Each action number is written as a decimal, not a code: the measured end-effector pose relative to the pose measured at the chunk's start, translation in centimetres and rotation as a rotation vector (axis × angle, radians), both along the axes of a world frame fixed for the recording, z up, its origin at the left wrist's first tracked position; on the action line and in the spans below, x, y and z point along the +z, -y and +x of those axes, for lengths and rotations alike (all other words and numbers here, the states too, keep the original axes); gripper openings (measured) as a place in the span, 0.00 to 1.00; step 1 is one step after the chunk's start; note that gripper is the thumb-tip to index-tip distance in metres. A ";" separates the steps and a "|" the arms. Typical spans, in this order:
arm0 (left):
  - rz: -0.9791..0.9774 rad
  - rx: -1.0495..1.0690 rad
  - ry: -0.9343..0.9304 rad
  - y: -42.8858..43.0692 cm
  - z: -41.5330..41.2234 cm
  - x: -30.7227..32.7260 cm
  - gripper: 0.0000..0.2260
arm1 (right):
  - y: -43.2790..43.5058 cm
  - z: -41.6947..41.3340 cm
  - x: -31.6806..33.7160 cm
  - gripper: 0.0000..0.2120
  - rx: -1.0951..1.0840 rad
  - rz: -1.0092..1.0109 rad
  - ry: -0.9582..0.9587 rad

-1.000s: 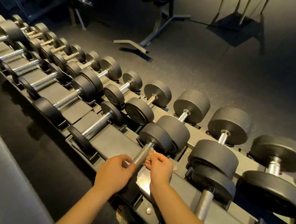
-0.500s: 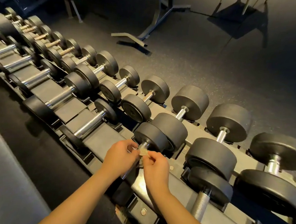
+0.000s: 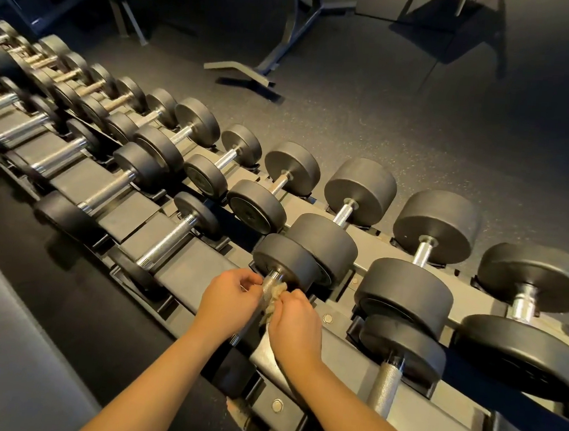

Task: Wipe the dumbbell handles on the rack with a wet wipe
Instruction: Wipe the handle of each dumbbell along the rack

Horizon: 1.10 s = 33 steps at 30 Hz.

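Note:
A long two-tier rack point(image 3: 205, 270) holds rows of black dumbbells with chrome handles. Both my hands are at the lower-tier dumbbell point(image 3: 286, 259) in the middle, on its knurled handle point(image 3: 267, 286) just below the far weight. A crumpled pale wet wipe point(image 3: 273, 302) is bunched against the handle between my hands. My left hand point(image 3: 228, 299) pinches the wipe from the left side of the handle. My right hand point(image 3: 297, 327) grips the wipe from the right. The lower part of the handle is hidden by my hands.
Another lower-tier dumbbell handle point(image 3: 386, 387) sticks out to the right, and one point(image 3: 168, 241) lies to the left. Larger dumbbells fill the upper tier. A bench frame point(image 3: 289, 30) stands on the dark rubber floor beyond the rack.
Both hands slid up the handle toward the far weight. The wipe, barely seen a second ago, now shows bunched between them on the handle.

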<state>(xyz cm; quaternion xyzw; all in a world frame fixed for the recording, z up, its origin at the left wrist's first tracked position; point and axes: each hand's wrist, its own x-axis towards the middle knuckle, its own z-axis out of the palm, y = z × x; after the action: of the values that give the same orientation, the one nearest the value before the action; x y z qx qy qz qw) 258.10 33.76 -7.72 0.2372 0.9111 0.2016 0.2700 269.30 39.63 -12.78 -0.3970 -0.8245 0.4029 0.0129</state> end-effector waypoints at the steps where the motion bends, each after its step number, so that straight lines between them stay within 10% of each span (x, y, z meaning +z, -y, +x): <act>1: -0.003 -0.002 0.002 0.0 0.0 0.0 0.08 | -0.1 0.2 -0.4 0.08 -0.048 -0.084 0.001; 5: -0.007 -0.006 0.000 0.2 -0.1 -0.2 0.08 | -0.4 -0.2 -1.0 0.15 -0.296 -0.325 -0.110; 11: -0.007 0.011 0.007 0.2 0.0 -0.4 0.08 | 0.6 -1.5 0.3 0.12 -0.190 -0.137 -0.074; 17: -0.001 0.015 0.010 0.1 -0.1 -0.5 0.08 | -0.8 -1.8 -0.2 0.13 -0.341 -0.790 -0.044; 25: 0.132 -0.036 0.035 0.6 0.4 -0.2 0.11 | -1.3 -1.9 3.0 0.07 -0.088 -0.055 -0.146; 33: 0.101 -0.056 0.104 -1.1 -1.0 -0.1 0.03 | -6.2 -3.0 5.7 0.10 0.209 -0.154 0.026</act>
<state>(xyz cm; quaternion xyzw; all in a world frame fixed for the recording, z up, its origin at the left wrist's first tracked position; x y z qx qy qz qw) 257.10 34.89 -7.78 0.2651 0.8776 0.2517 0.3102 266.29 45.88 -7.11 -0.3140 -0.8281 0.4590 -0.0706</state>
